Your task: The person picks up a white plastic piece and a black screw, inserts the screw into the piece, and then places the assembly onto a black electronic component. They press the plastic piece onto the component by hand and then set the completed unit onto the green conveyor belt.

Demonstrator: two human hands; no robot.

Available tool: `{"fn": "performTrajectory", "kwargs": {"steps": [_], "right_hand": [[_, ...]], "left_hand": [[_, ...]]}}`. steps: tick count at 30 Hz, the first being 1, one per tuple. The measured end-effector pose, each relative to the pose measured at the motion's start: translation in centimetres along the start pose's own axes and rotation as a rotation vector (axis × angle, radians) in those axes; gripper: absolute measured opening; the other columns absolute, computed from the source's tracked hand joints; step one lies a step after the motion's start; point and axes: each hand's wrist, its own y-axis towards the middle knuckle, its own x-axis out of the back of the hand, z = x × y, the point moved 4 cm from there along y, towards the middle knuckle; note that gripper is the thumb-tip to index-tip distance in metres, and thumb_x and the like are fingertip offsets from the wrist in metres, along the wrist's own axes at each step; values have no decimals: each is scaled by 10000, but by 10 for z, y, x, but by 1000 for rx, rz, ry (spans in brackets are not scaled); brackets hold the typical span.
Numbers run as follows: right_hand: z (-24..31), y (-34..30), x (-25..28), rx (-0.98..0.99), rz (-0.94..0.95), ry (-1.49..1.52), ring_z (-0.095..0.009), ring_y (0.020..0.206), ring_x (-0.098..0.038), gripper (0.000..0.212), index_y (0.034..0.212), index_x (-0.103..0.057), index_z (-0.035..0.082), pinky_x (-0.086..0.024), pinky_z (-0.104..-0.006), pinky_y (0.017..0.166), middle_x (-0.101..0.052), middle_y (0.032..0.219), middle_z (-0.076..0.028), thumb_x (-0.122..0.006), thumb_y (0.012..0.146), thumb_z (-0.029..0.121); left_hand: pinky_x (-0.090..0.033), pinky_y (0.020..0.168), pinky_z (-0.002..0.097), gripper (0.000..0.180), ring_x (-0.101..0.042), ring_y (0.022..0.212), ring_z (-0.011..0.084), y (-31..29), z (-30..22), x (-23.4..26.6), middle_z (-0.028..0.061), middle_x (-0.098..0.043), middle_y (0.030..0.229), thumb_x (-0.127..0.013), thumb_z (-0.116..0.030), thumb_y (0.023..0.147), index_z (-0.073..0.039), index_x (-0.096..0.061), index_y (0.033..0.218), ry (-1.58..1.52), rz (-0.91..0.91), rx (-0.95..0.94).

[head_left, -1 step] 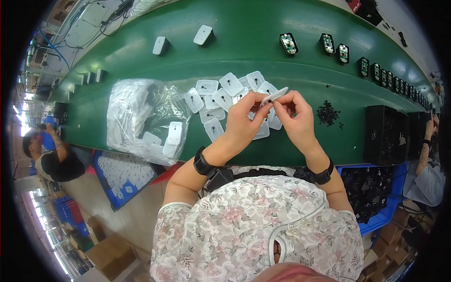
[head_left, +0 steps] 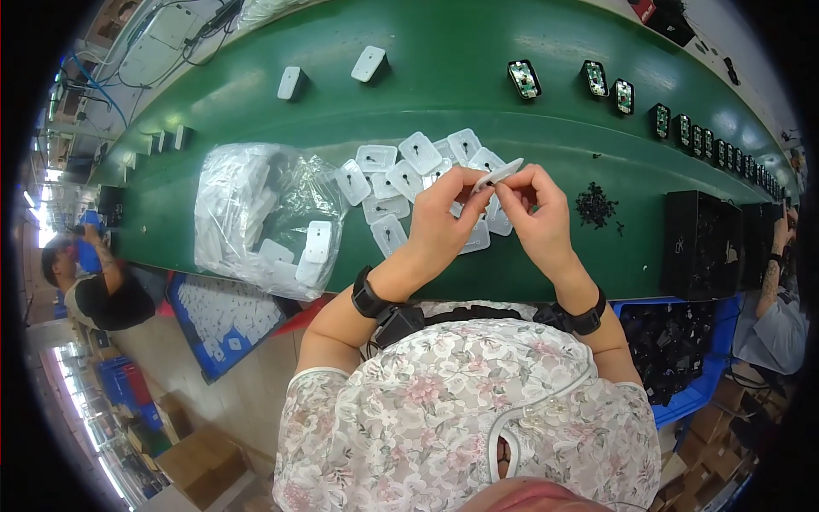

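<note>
My left hand [head_left: 444, 218] and my right hand [head_left: 533, 213] meet above the green conveyor belt [head_left: 512, 119], and both pinch one small white plastic cover [head_left: 499, 175] between their fingertips. The cover is tilted, with its far end pointing up and right. Under and just left of my hands, several more white covers [head_left: 397, 183] lie spread flat on the belt. A small heap of tiny black parts [head_left: 595, 205] sits to the right of my right hand. Both wrists wear black bands.
A clear plastic bag [head_left: 256, 218] of white covers lies at the left. Black boxes [head_left: 704, 243] stand at the right, and open units [head_left: 525, 78] line the far belt. Blue crates [head_left: 217, 316] sit below the belt. Other people work at the left [head_left: 94, 282] and right [head_left: 776, 316].
</note>
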Motion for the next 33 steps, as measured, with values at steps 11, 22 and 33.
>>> {"fn": "performTrajectory", "kwargs": {"steps": [11,22,33], "right_hand": [[22,7,15,184,6,-198,-41,632,-394,244,936,-566,35,-310,-172,531,-494,858,17,-722,773,126],[16,39,2,-34,247,-4,-21,611,-439,202,865,-536,15,-358,-192,526,-528,720,22,-684,818,144],[-38,181,32,435,-307,-1049,-251,880,-583,466,1071,-575,71,-479,-347,740,-596,981,-79,-635,806,450]], "left_hand": [[-513,614,234,152,-606,715,107,1,-6,6,70,-602,860,-587,-38,875,21,-515,996,-381,112,224],[-500,647,252,145,-596,693,122,30,-6,26,85,-620,838,-506,-49,915,36,-510,1032,-345,248,315],[-458,544,244,184,-568,603,117,167,106,51,61,-613,724,-552,-146,892,24,-582,956,72,112,400]]}}
